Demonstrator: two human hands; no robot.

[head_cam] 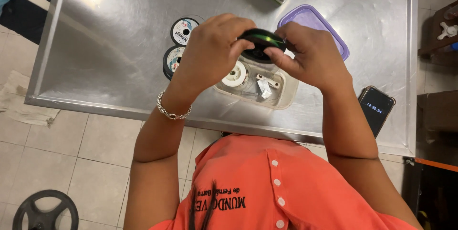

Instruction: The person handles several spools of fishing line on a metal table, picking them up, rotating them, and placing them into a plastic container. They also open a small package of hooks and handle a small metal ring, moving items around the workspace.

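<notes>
Both hands hold one black spool (261, 44) over the clear tub (281, 97) near the desk's (119, 67) front edge. The left hand (212, 51) and right hand (310, 56) pinch its rim from either side. Green line is wound around it; how much winding remains cannot be told.

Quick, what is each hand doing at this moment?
Left hand: closed on the black spool with green line.
Right hand: fingers pinching the same spool's edge.
</notes>
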